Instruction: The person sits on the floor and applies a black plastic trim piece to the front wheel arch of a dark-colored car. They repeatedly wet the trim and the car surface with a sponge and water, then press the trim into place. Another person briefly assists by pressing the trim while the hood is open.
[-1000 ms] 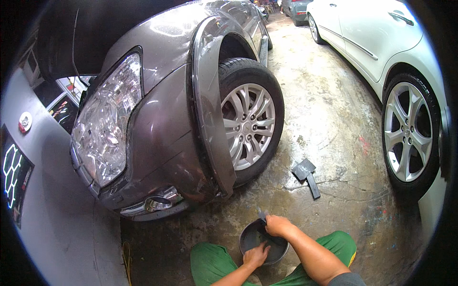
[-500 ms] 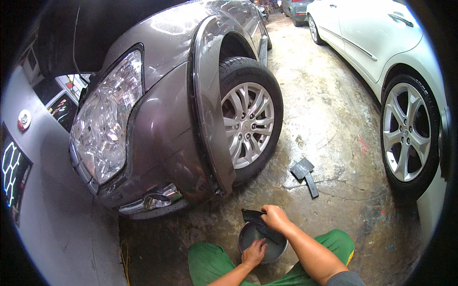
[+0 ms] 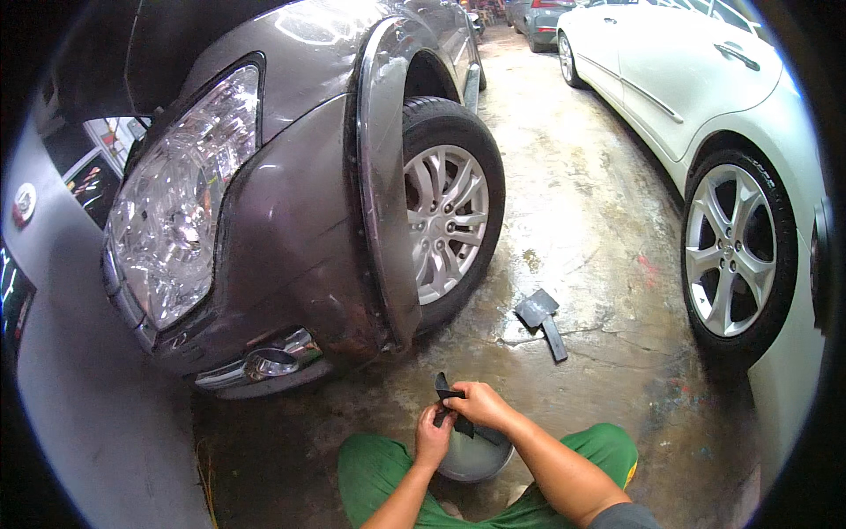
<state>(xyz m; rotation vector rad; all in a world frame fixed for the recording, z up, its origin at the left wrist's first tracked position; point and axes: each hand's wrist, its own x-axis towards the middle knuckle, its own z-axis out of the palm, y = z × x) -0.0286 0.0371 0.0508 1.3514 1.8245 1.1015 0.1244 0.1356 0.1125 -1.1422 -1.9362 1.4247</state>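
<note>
Both my hands hold a small black folded piece [image 3: 447, 397], like sandpaper or a strip, just above a grey bowl [image 3: 476, 456] on the wet floor between my knees. My left hand [image 3: 433, 438] pinches its lower end and my right hand [image 3: 480, 406] grips its upper part. In front of me stands a grey-brown car, its loose fender panel [image 3: 385, 176] and bumper corner [image 3: 291, 264] close to my hands. The front wheel [image 3: 448, 216] sits behind the fender edge.
A black scraper-like tool [image 3: 542, 319] lies on the wet concrete to the right. A white car with its wheel [image 3: 731, 256] stands at the right. My green trouser legs [image 3: 379, 476] fill the lower edge. A grey panel [image 3: 79, 414] lies at the left.
My right hand has lifted the black piece out of the bowl, and my left hand has come up from the bowl's rim to take hold of it too.
</note>
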